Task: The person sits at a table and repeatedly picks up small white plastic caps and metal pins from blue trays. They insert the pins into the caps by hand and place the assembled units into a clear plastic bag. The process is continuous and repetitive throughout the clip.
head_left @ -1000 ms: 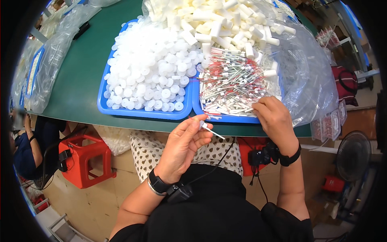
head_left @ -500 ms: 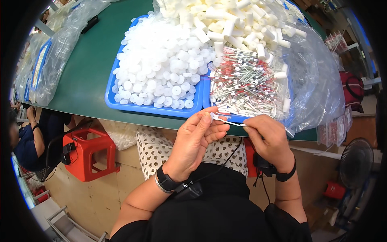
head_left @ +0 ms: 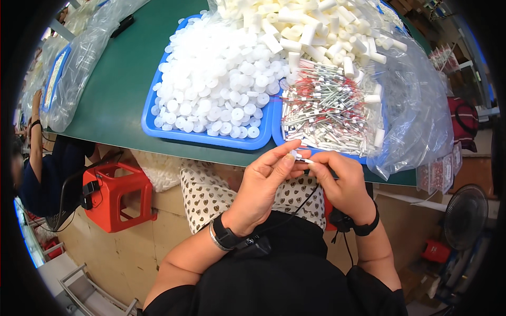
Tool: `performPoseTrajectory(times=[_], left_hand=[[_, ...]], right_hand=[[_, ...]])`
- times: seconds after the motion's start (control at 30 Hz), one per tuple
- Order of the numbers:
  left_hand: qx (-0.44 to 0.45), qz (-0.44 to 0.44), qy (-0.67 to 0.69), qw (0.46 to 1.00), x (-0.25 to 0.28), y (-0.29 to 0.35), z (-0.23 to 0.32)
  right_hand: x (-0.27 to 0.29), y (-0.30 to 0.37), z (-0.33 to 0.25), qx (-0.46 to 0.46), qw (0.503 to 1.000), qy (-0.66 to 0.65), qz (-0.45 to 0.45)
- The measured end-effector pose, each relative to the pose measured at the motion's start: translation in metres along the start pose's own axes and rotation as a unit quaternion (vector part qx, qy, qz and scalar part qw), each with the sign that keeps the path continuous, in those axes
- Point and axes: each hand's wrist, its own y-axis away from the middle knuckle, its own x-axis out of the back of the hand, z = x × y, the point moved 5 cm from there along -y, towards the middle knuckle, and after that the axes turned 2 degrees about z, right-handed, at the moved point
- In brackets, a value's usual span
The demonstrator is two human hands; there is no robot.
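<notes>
In front of the trays, my left hand (head_left: pixel 262 185) pinches a small white plastic piece (head_left: pixel 294 154) between thumb and index finger, the other fingers partly extended. A thin white stick (head_left: pixel 305 161) meets or nearly meets that piece; the exact contact is too small to tell. My right hand (head_left: pixel 343 184) is closed on the stick's other end with thumb and fingertips. Just beyond my hands lies a heap of thin white sticks with red and grey wires (head_left: pixel 327 108) in a blue tray (head_left: pixel 278 136). To its left, another blue tray (head_left: pixel 205 140) holds translucent white discs (head_left: pixel 211 95).
Cream-white foam cylinders (head_left: pixel 311 26) are piled behind the sticks. Clear plastic bagging (head_left: pixel 416 116) drapes over the green table (head_left: pixel 113 95) at right. A red stool (head_left: pixel 116 197) and another person's arm (head_left: pixel 36 137) are at left. A fan (head_left: pixel 466 216) stands at right.
My right hand has moved left, close to my left hand, and less of the stick shows between them. The trays sit slightly further right in view. The person at left has raised an arm.
</notes>
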Motion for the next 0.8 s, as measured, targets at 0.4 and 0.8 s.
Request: performPoseTrajectory(times=[0.4, 0.8], left_hand=[[0.043, 0.026, 0.044, 0.998, 0.005, 0.003, -0.007], [0.015, 0.032, 0.010, 0.999, 0.011, 0.004, 0.003]], right_hand=[[-0.023, 0.002, -0.001, 0.082, 0.996, 0.041, -0.014], [0.115, 0.001, 0.042, -0.047, 0.885, 0.395, 0.243]])
